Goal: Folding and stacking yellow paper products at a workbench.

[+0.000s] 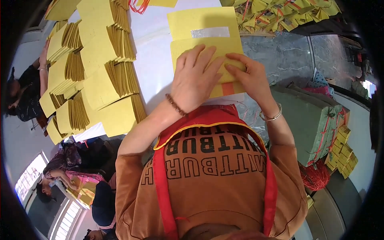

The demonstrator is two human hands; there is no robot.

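In front of me on the white table lies yellow paper (202, 20) with a silvery patch (210, 32) on its upper part. A second yellow sheet or fold (182, 49) covers its lower part, and an orange strip (228, 89) shows near the front edge. My left hand (197, 78) lies flat on the sheet, fingers stretched out and slightly apart. Close beside it, my right hand (251, 76) has its thumb and forefinger curled together on the paper near its right side; what lies between them is partly hidden.
Fanned stacks of yellow paper (100, 56) cover the white table's (152, 52) left side. Red string (138, 5) lies at the far edge. More yellow papers with orange strips (288, 16) are heaped far right. A green wrapped bundle (306, 124) stands right. Other people (62, 170) work at left.
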